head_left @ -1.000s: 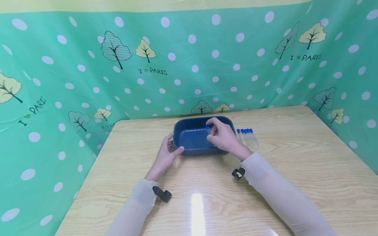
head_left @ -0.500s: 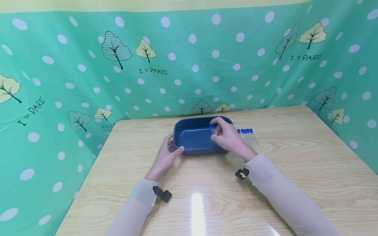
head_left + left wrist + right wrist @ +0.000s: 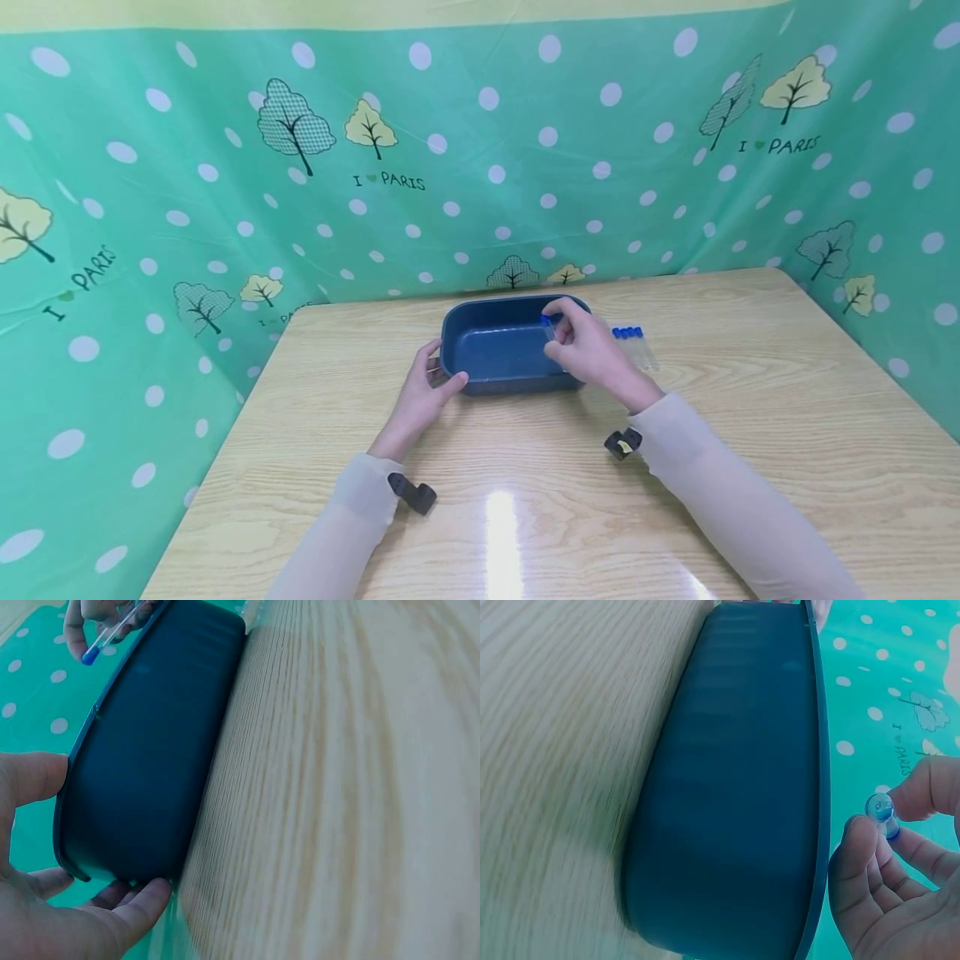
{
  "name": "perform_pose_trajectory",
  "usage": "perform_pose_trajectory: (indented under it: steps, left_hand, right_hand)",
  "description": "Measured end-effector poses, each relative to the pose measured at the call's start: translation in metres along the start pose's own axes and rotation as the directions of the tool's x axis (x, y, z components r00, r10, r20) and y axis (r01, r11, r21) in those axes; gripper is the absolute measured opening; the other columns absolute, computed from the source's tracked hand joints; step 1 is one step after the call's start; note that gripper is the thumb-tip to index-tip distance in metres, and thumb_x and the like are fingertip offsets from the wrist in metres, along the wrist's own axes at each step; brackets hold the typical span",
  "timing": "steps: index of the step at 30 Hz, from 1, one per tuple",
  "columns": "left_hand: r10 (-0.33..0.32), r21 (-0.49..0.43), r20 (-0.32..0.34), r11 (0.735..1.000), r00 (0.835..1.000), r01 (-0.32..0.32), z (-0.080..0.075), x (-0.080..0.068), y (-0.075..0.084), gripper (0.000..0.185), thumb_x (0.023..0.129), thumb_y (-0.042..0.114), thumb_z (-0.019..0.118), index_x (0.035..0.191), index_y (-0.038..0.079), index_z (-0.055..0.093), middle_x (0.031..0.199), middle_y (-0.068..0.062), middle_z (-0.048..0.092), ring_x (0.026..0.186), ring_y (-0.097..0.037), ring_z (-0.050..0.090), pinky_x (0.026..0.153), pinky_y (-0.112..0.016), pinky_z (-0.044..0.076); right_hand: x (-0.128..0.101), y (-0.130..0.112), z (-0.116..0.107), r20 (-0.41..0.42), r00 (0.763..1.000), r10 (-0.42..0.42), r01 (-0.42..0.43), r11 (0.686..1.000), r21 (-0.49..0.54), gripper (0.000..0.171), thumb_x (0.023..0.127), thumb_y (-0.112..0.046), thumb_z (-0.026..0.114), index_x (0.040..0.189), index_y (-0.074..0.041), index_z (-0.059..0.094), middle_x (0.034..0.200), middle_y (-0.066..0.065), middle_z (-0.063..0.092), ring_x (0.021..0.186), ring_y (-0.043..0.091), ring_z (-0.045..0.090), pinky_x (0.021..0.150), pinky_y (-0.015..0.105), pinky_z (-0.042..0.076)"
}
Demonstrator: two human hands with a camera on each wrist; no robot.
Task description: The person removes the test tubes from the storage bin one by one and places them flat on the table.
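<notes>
My right hand [image 3: 592, 350] pinches a clear tube with a blue cap [image 3: 548, 327] between thumb and fingertips, held over the right end of the dark blue tub [image 3: 487, 346], above its rim. My left hand [image 3: 420, 398] grips the tub's left end, thumb on the near wall, steadying it on the bench [image 3: 750, 433]. Judgement: the step in hand is carrying one tube over the tub; the next move calls for lowering it past the rim before loosening the pinch. Three more capped tubes [image 3: 633, 346] lie on the bench just beside the tub's right end. The tub floor shows bare. Open bench lies to the right and near side; the patterned curtain [image 3: 480, 167] stands close behind.
</notes>
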State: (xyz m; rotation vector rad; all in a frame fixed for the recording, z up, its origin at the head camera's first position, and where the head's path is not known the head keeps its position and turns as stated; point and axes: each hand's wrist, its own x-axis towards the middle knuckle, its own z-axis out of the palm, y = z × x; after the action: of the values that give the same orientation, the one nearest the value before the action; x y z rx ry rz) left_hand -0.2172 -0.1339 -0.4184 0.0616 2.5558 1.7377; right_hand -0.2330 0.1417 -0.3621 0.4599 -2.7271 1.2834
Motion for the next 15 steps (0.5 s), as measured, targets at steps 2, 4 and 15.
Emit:
perform_pose_trajectory:
  steps: [2,4,15]
  left_hand:
    - [0.009,-0.008,0.006,1.000,1.000,-0.009,-0.0005,-0.0001,-0.0005,0.078,0.087,0.030,0.070,0.149,0.020,0.025,0.139,-0.020,0.040,0.128,-0.035,0.043,0.101,-0.051,0.040]
    - [0.006,-0.010,0.016,1.000,1.000,-0.005,-0.0014,-0.0031,0.0054,0.078,0.088,0.027,0.069,0.150,0.017,0.024,0.140,-0.023,0.039,0.129,-0.037,0.042,0.102,-0.052,0.039]
    - [0.007,-0.002,0.001,1.000,1.000,-0.007,-0.0007,-0.0005,0.0005,0.078,0.087,0.029,0.070,0.149,0.021,0.025,0.139,-0.020,0.041,0.128,-0.034,0.044,0.101,-0.050,0.040]
  right_hand:
    - [-0.0006,-0.0004,-0.0008,-0.001,1.000,0.000,0.000,1.000,0.004,0.046,0.083,-0.009,0.059,0.127,-0.016,0.049,0.082,0.005,0.054,0.066,0.022,0.050,0.060,0.036,0.043]
    - [-0.0014,-0.0011,-0.0018,0.001,1.000,0.000,0.000,1.000,0.004,0.046,0.083,-0.008,0.059,0.127,-0.015,0.049,0.082,0.005,0.054,0.066,0.022,0.049,0.060,0.036,0.043]
    - [-0.0025,0.0027,-0.0043,0.000,1.000,0.007,-0.007,1.000,-0.006,0.046,0.084,-0.011,0.059,0.128,-0.015,0.049,0.082,0.005,0.053,0.068,0.022,0.050,0.061,0.036,0.043]
